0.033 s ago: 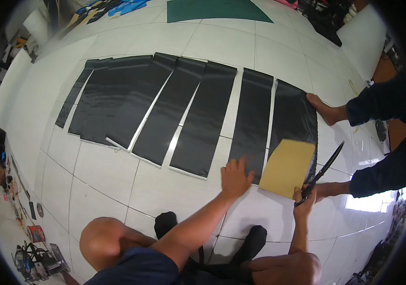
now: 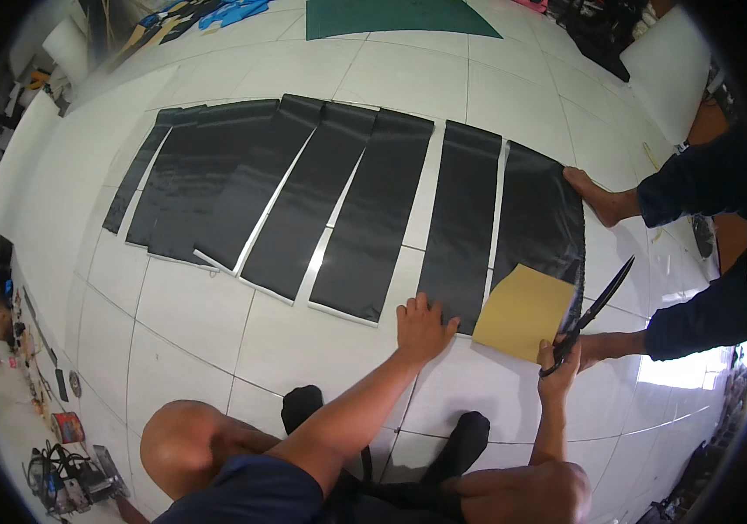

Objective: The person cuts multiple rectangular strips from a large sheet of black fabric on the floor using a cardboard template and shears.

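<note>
My left hand (image 2: pixel 426 332) is palm down with fingers apart, at the near end of a long black strip (image 2: pixel 459 227) of sheet material. The fingertips touch the strip's lower left corner or the floor beside it; I cannot tell which. My right hand (image 2: pixel 558 374) is closed around the handles of large black scissors (image 2: pixel 602 301), their blades pointing up and right. Its thumb rests at the lower edge of a tan card template (image 2: pixel 523 307). The card lies over the near part of a wider black piece (image 2: pixel 535 196).
More black strips (image 2: pixel 282 201) with white edges lie side by side to the left. At the right, another person's bare foot (image 2: pixel 596 196) rests by the wide piece. Green sheet (image 2: pixel 399 17) lies at the far side. Tools (image 2: pixel 68 480) sit at lower left on the tiled floor.
My left hand has drawn back slightly to the left, off the strip's surface toward its near corner. The right hand, scissors and card stay almost in place.
</note>
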`<action>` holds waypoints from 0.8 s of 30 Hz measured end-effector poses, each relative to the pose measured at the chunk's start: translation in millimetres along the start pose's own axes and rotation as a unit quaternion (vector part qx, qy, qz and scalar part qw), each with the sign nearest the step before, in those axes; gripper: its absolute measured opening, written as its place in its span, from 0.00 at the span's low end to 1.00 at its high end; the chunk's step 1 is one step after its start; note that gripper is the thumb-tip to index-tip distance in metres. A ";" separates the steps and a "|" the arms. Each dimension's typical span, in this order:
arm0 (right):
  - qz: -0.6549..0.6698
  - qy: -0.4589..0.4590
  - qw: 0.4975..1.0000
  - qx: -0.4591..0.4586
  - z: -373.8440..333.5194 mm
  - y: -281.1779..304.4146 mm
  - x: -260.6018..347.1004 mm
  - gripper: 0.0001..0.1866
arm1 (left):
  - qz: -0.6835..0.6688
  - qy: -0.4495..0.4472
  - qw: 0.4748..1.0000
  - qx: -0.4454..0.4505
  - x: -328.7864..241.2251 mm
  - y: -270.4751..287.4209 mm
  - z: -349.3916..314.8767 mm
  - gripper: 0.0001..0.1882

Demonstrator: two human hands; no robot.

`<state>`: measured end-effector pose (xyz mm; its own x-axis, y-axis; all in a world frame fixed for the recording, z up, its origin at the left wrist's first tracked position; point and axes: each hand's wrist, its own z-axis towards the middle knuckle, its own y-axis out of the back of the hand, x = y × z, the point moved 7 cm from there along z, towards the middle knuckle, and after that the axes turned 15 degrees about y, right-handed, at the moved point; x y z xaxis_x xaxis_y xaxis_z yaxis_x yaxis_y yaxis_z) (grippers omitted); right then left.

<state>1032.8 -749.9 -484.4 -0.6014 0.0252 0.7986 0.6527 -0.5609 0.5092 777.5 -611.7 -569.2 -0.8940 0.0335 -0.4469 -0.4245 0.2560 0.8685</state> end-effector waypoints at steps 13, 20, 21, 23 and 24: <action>0.221 -0.023 0.974 -0.034 8.3 -34.9 -20.1 0.14 | 0.010 0.197 0.948 -0.250 160.9 74.2 44.1 0.31; 0.222 -0.039 0.973 -0.043 3.8 -28.6 -16.9 0.15 | 0.076 0.394 0.876 -0.269 268.6 123.1 46.7 0.33; 0.190 -0.026 0.980 -0.045 1.4 -23.9 -28.2 0.14 | 0.085 0.401 0.879 -0.244 279.9 121.9 48.9 0.35; 0.200 -0.035 0.978 -0.049 0.7 -24.4 -18.0 0.15 | 0.096 0.412 0.878 -0.224 307.2 131.4 54.4 0.36; 0.204 -0.046 0.977 -0.053 -1.3 -25.7 -14.5 0.15 | 0.058 0.417 0.868 -0.263 322.5 144.5 56.2 0.37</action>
<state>1024.2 -736.9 -509.4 -0.2547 -0.1460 0.9559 0.7742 -0.6231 0.1111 436.0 -509.6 -599.9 -0.6342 -0.7383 -0.2295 -0.1348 -0.1866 0.9731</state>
